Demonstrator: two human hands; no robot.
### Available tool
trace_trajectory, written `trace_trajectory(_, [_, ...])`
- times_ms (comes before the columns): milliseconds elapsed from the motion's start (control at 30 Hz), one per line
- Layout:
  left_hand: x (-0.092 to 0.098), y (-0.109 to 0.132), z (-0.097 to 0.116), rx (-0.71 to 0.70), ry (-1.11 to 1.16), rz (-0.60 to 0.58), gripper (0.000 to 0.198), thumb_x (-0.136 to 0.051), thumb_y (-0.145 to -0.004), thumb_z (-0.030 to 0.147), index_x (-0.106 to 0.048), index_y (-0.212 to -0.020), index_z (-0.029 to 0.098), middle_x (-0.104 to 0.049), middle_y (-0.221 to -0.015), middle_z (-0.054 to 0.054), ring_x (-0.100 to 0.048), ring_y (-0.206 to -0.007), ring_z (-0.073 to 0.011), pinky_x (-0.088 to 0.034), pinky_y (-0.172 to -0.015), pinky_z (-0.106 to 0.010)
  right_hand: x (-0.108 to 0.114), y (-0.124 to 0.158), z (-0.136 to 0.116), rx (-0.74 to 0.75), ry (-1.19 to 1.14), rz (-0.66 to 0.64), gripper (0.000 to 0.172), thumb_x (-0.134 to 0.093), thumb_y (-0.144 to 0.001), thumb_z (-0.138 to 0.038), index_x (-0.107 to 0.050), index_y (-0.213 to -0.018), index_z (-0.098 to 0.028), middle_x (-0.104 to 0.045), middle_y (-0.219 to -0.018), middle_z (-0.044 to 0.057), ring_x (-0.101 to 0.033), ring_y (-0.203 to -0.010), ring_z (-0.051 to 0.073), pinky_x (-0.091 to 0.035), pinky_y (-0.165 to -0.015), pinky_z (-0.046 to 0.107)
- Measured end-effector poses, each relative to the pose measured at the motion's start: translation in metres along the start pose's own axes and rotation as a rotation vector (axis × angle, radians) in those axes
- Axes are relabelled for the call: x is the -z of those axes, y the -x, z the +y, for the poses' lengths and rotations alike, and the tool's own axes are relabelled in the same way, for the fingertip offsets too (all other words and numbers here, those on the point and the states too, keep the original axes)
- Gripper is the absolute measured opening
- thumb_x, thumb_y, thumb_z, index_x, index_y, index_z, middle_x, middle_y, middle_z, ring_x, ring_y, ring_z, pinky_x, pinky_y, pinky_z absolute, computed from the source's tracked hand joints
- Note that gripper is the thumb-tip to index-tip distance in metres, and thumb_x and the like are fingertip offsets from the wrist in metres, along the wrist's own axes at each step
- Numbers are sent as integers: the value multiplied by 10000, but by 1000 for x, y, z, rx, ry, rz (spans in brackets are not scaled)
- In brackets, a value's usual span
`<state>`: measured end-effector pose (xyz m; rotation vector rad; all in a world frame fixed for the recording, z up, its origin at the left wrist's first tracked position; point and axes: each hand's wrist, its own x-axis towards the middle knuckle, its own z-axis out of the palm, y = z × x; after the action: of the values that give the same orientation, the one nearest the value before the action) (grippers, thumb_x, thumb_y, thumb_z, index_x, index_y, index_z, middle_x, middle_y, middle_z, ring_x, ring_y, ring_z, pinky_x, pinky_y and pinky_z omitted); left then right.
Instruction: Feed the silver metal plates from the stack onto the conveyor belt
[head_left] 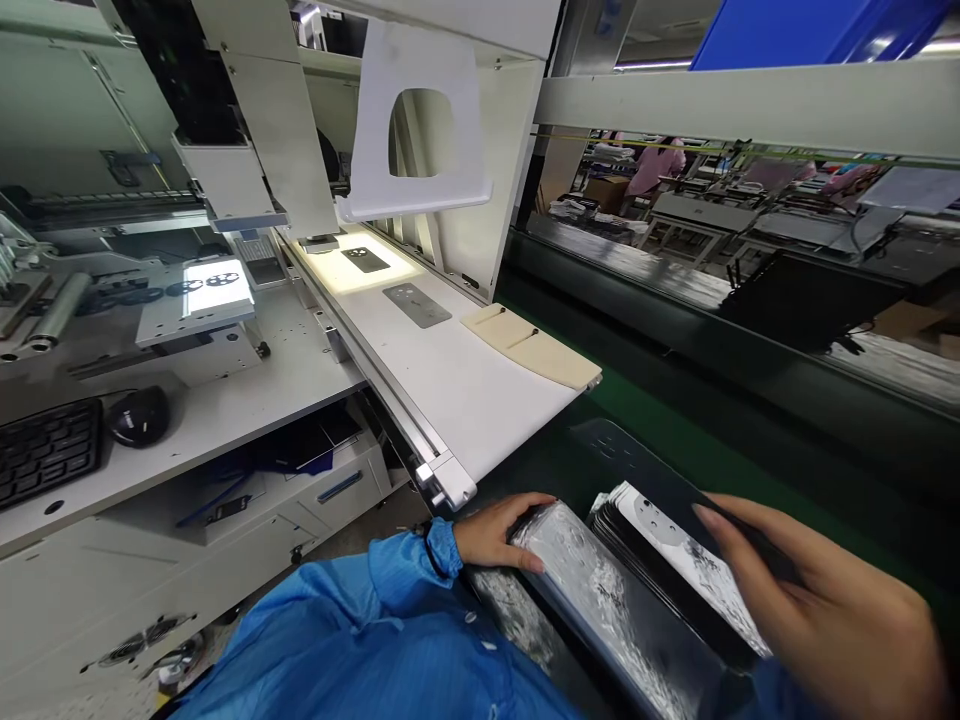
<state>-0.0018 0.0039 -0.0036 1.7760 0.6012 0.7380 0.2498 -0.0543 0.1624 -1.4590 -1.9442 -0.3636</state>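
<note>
My right hand (832,600) pinches a dark, thin phone back panel (637,455) between thumb and fingers; several small holes show near its far end. Beneath it lies a row of stacked panels (660,525), the top one pale with camera holes. My left hand (499,535) curls round the near-left end of a film-covered stack of panels (600,590), thumb on its side. On the white conveyor belt (450,380) lie a grey phone back panel (417,305) and a darker panel (365,260) over a lit area.
A beige plate (532,345) sits on the belt's right edge. The machine housing (517,200) rises behind the belt. At left are a keyboard (49,450), a mouse (139,416) and a bright screen (217,287). A dark green surface (645,400) runs along the right.
</note>
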Motion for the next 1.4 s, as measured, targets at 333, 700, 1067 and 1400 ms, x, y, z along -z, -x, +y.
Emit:
trace_trajectory(333, [-2, -2, 1, -13, 18, -1, 963, -748, -665, 631, -398, -1440, 179, -501, -1443, -179, -479, -1334, -329, -348, -1149, -482, -101, -100, -94, 312, 141, -288, 514, -308, -900, -27, -540, -1353, -92, -632, -1229, 132, -647, -1002, 272, -550, -764, 352])
trace_trajectory(700, [1, -7, 4, -137, 91, -2, 1057, -738, -618, 690, -358, -1470, 191, -412, -1518, -157, -359, -1404, -415, -258, -1201, -512, -137, -96, -129, 362, 44, -598, 552, -496, -968, -504, -541, -1347, -105, -463, -1411, 200, -410, -1308, 385, -391, -1070, 518])
trace_trajectory(1067, [0, -6, -2, -90, 69, 3, 941, -716, -618, 714, -468, -1384, 227, -546, -1383, -139, -494, -1286, -373, -273, -1188, -486, -144, -114, -132, 255, 62, -679, 691, -442, -970, -574, -460, -1399, -32, -383, -1462, 231, -332, -1356, 397, -311, -1115, 517])
trace_trajectory(1400, [-1, -6, -2, -105, 109, 3, 964, -748, -621, 673, -446, -1407, 204, -516, -1427, -141, -457, -1333, -376, -284, -1187, -479, -147, -119, -134, 230, 57, -684, 691, -436, -972, -576, -451, -1406, -38, -364, -1473, 234, -323, -1363, 386, -298, -1126, 509])
